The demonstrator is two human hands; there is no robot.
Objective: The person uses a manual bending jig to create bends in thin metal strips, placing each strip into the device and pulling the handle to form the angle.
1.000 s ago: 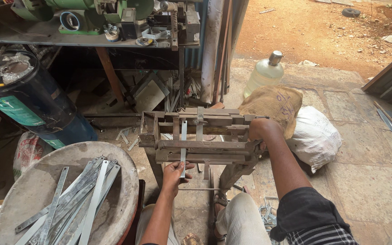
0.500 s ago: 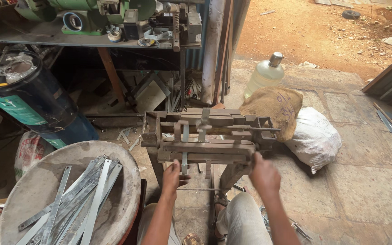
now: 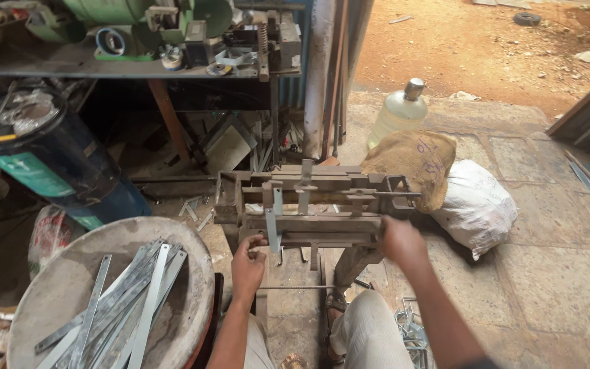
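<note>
A rusty metal bending jig (image 3: 322, 201) stands on a post in front of me. A flat grey metal strip (image 3: 272, 229) stands upright in the jig's left side. My left hand (image 3: 248, 263) grips the lower end of that strip, just under the jig's front bar. My right hand (image 3: 401, 239) rests closed on the right end of the jig's front bar. My knees show below the jig.
A round stone slab (image 3: 186, 273) at the lower left carries several flat metal strips (image 3: 128, 304). A blue drum (image 3: 49, 167) stands left, a cluttered workbench (image 3: 138, 61) behind. A plastic bottle (image 3: 397, 113), brown sack (image 3: 414, 160) and white bag (image 3: 476, 201) lie right.
My right hand came off the jig's far right top corner, dropped toward my lap, then settled on the right end of the front bar. My left hand stayed at the strip.
</note>
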